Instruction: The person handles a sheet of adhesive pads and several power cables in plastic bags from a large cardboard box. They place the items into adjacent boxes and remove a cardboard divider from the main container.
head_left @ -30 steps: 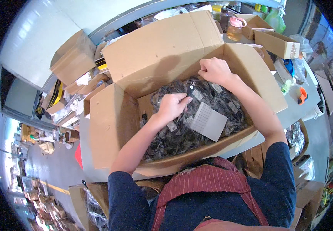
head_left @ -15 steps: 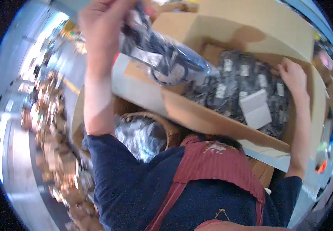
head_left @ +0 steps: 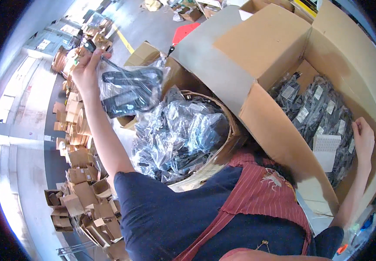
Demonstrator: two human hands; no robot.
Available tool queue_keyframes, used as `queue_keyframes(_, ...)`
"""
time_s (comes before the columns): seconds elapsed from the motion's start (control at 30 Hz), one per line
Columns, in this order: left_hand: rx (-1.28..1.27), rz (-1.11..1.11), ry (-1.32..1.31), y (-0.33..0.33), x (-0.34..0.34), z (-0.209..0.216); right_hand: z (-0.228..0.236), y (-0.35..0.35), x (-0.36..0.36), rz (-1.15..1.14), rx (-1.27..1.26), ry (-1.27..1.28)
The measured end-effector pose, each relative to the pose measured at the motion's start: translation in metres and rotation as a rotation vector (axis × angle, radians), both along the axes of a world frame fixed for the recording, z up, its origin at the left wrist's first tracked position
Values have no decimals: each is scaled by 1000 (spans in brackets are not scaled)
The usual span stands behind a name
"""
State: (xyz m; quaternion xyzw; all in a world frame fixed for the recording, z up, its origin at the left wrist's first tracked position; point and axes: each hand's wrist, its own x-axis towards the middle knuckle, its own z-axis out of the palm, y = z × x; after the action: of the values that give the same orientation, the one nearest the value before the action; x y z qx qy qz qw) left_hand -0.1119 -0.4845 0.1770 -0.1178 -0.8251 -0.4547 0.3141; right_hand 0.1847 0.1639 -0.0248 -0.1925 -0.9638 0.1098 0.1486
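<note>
My left hand (head_left: pixel 85 71) is raised at the left, its fingers closed on the top of a clear plastic bag. Inside this bagged power adapter (head_left: pixel 129 91) are a black brick and a coiled black cord; a black plug end (head_left: pixel 90 45) sticks up past my fingers. Below and to its right, a round bin (head_left: pixel 230 114) holds a heap of clear-bagged dark items (head_left: pixel 183 130). My right hand (head_left: pixel 364 139) is inside the large cardboard box (head_left: pixel 279 143), by its right wall, fingers curled closed; what they grip, if anything, is hidden. Rows of black bagged packs (head_left: pixel 303 114) with white labels lie there.
A white perforated block and sheet (head_left: pixel 326 150) rest on the packs. The box's open flap (head_left: pixel 264 39) leans over a grey surface (head_left: pixel 214 56). A red panel (head_left: pixel 184 33) stands behind the bin. Stacked cartons (head_left: pixel 83 195) line the floor at left.
My left hand has swung left, away from the large box, carrying the bagged power adapter to beside the bin. The view has turned left; my right hand stays at the box's right side.
</note>
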Motion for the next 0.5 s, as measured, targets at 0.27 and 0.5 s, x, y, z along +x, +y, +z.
queue_keyframes(0.27, -666, 802, 52, -156, -77, -23, -22, 45, 7, -22, -119, 52)
queue_keyframes(0.5, -513, 788, -392, -165, -116, -114, -3, 36, 9, -43, -182, -10)
